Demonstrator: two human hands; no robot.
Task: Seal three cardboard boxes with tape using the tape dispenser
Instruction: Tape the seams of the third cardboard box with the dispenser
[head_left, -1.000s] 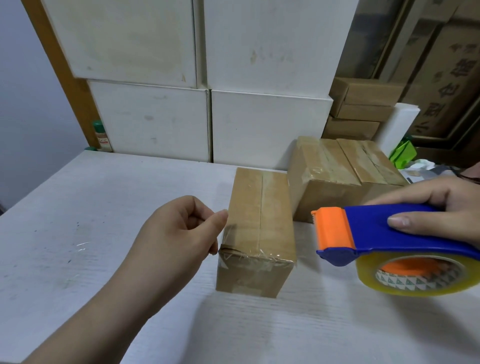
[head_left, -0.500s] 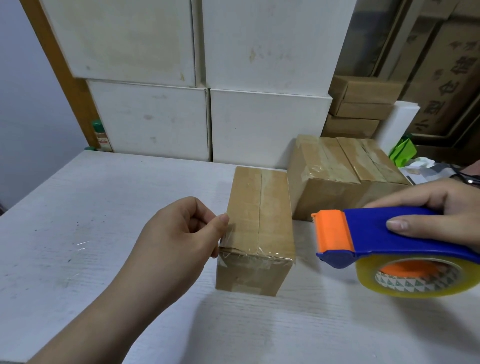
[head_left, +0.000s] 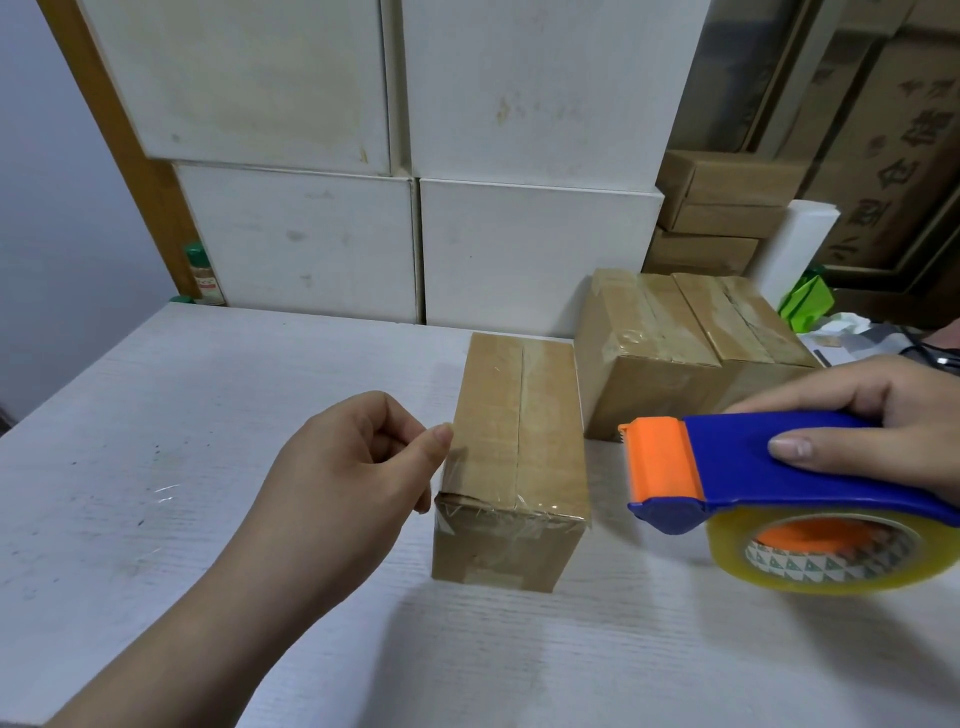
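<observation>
A small cardboard box (head_left: 514, 441) stands on the white table (head_left: 208, 415), clear tape running along its top seam and over its near end. My left hand (head_left: 337, 493) is at the box's left side, fingers curled, with the thumb tip touching the top left edge. Right of the box, my right hand (head_left: 883, 415) grips a blue and orange tape dispenser (head_left: 737, 462) in the air, its clear tape roll (head_left: 831, 556) underneath and its orange end pointing at the box. Two taped cardboard boxes (head_left: 649, 353) (head_left: 748, 332) sit side by side behind.
Large white boxes (head_left: 535, 249) are stacked against the table's far edge. Brown cartons (head_left: 727, 208) stand at the back right, with a green bag (head_left: 805, 301) and crumpled paper beside them. A small bottle (head_left: 205, 275) is at the back left.
</observation>
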